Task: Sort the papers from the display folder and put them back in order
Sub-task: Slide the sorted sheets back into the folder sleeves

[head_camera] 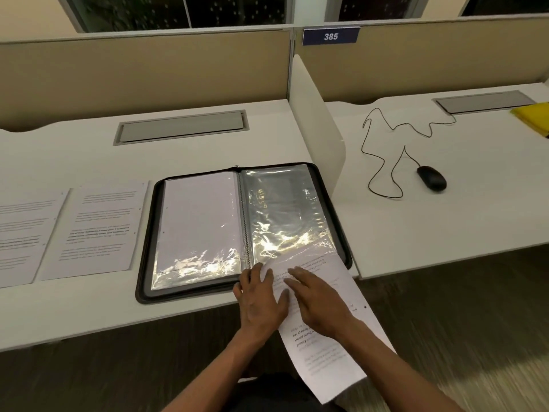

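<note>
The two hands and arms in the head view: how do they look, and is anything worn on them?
The left hand and right hand are bare: no gloves, rings, watch or bands show. Both forearms are uncovered up to the picture's bottom edge, with no sleeves in view.

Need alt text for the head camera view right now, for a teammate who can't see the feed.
Two hands, left hand and right hand, rest on a printed sheet whose top edge sits in the right-hand sleeve of an open black display folder on a white desk. Two more printed pages lie left of the folder; a wired mouse sits on the neighbouring desk.
</note>
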A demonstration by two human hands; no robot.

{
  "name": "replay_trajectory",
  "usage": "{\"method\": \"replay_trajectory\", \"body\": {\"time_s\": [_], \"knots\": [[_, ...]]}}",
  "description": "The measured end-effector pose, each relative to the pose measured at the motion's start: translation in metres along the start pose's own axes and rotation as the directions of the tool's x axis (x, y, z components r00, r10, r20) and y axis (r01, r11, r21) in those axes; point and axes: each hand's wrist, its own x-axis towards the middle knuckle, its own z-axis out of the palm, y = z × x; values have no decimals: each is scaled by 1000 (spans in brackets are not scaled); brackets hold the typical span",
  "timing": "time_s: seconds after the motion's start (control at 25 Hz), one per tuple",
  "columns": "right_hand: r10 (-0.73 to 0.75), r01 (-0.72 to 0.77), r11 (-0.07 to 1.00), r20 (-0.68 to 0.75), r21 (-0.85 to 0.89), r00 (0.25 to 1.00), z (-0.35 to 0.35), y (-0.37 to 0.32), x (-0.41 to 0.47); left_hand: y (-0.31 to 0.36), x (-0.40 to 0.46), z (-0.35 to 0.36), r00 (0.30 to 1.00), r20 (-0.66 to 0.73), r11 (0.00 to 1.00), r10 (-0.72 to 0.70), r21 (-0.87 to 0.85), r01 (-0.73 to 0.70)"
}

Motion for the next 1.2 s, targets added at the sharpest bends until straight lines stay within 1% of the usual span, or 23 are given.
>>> {"method": "replay_trajectory", "body": {"time_s": [0.08,0.2,0.24,0.36,0.52,0.6,0.72,0.8,0.92,1.0,1.08,1.16,1.2], "knots": [[-32,35,998,47,-61,998,14,4,19,-1,2,-4,1000,-1,1000,0,-14,0],[-4,24,990,141,-140,990,16,6,33,-5,4,-10,1000,-2,999,16,-33,-16],[1,23,987,150,-158,989,16,4,35,-7,5,-13,1000,-1,999,19,-47,-19],[4,22,979,124,-204,992,16,-2,41,-10,7,-18,999,-28,997,29,-75,-31],[70,-43,961,87,-275,994,22,-6,53,-14,6,-18,994,-83,996,77,-31,-80],[78,-42,952,107,-304,991,27,-8,57,-15,5,-19,990,-101,995,95,-15,-97],[95,-46,937,125,-345,988,31,-13,61,-15,5,-19,991,-84,995,102,3,-102],[108,-61,936,117,-346,987,33,-15,63,-16,6,-19,992,-79,995,101,11,-101],[126,-77,939,127,-334,984,28,-16,67,-16,5,-18,984,-124,991,132,5,-132],[102,-51,946,146,-319,984,19,-15,69,-18,6,-16,980,-136,990,143,1,-144],[66,-42,970,91,-241,994,13,-11,68,-21,8,-12,984,-112,991,137,18,-136],[122,-121,979,-5,-162,993,13,-2,62,-24,9,-8,985,-83,988,150,45,-146],[153,-159,972,-45,-171,987,16,5,59,-25,9,-6,985,-67,986,160,59,-156]]}}
